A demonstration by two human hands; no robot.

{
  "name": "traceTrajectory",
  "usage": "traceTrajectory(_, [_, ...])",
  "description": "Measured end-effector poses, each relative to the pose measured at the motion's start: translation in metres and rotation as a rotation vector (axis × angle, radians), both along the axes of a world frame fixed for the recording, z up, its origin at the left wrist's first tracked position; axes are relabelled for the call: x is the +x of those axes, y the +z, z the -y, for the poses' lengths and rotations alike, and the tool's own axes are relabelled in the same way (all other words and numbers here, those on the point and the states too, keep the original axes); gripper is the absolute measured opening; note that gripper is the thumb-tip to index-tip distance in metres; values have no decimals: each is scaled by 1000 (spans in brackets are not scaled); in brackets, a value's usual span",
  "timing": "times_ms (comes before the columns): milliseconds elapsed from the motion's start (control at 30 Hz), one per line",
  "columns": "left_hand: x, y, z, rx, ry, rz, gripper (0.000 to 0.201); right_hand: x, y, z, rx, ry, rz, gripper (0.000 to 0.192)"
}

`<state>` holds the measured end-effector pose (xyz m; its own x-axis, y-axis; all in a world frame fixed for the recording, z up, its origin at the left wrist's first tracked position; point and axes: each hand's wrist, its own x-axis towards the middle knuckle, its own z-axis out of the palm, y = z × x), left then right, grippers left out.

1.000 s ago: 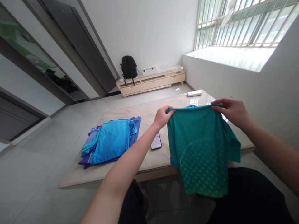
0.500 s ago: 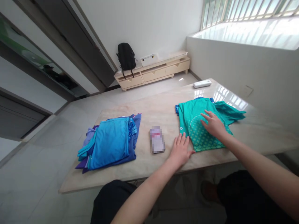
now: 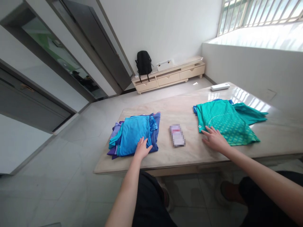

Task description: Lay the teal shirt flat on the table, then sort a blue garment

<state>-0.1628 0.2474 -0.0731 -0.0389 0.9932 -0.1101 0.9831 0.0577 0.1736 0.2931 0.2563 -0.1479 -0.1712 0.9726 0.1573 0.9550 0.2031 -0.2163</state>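
Left hand point(image 3: 142, 148) and right hand point(image 3: 216, 140) bare, forearms point(image 3: 127, 192) bare too. I see black-looking trousers point(image 3: 149, 201), bottom centre and lower right of frame. Footwear point(image 3: 233, 191), lower right: reddish-brown, too dim for me to detail.

Blocky pixels mask the face of the oblong point(image 3: 177, 135) toward four o'clock. At three, the green shirt point(image 3: 227, 123) hides most of a blue cloth point(image 3: 195, 109); toward seven, the left hand point(image 3: 142, 149) covers part of a blue garment point(image 3: 133, 130). The top edge crops the window point(image 3: 272, 17) at two. The dark figure point(image 3: 86, 82) at ten is too small to make out.
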Motion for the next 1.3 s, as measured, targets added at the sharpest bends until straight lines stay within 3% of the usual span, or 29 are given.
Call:
traceTrajectory(200, [-16, -3, 8, -45, -55, 64, 61, 15, -2, 6, 212, -84, 72, 64])
traceTrajectory(400, [-11, 6, 14, -20, -14, 69, 49, 37, -27, -3, 99, -134, 41, 75])
traceTrajectory(500, [-4, 10, 13, 9, 40, 67, 28, 38, -30, -5, 90, -128, 36, 75])
traceTrajectory(600, [3, 17, 12, 39, 99, 72, 21, 36, -27, -5, 87, -130, 22, 74])
traceTrajectory(733, [8, 32, 12, 108, 217, 84, 13, 26, -18, -2, 98, -157, -35, 70])
traceTrajectory(833, [10, 43, 16, 163, 270, 124, 4, 11, -2, 2, 147, -84, -127, 63])
traceTrajectory(1067, [11, 59, 20, 247, 236, 307, 16, -15, 41, 11, 142, 80, -445, 52])
traceTrajectory(1167, [20, 60, 18, 232, 156, 446, 19, -24, 45, 18, -58, 55, -782, 45])
traceTrajectory(1233, [34, 62, 21, 199, 99, 547, 22, -36, 43, 29, -336, 57, -1035, 48])
traceTrajectory(1300, [55, 65, 29, 155, 47, 635, 28, -55, 40, 47, -715, 80, -1230, 56])
